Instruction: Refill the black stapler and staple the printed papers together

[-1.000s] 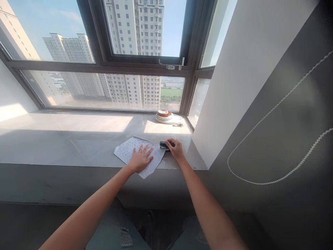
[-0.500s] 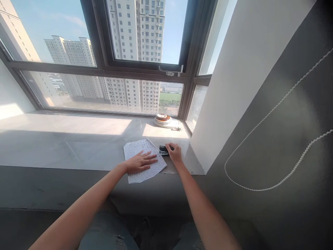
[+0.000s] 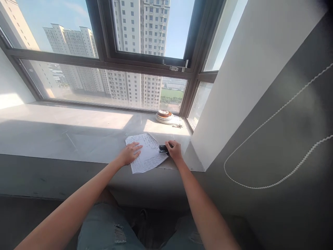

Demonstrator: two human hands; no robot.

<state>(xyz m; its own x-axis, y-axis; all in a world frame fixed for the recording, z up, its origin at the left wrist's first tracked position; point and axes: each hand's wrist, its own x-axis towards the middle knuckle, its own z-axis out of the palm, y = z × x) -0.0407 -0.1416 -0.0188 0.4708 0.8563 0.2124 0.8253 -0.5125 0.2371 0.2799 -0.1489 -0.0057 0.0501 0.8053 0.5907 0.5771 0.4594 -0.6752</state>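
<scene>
Paper (image 3: 148, 160) overhangs sill (image 3: 47, 142) edge; right hand (image 3: 173, 150) grips stapler (image 3: 163, 148).

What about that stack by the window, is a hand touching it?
No, the left hand rests on the paper and the right hand holds the black stapler, both clear of the stack.

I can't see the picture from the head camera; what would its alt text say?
A person's left hand rests on handwritten paper while the right hand holds a black stapler-like tool at its edge. They work on a windowsill with stacked plates near the window, high-rises outside.
</scene>
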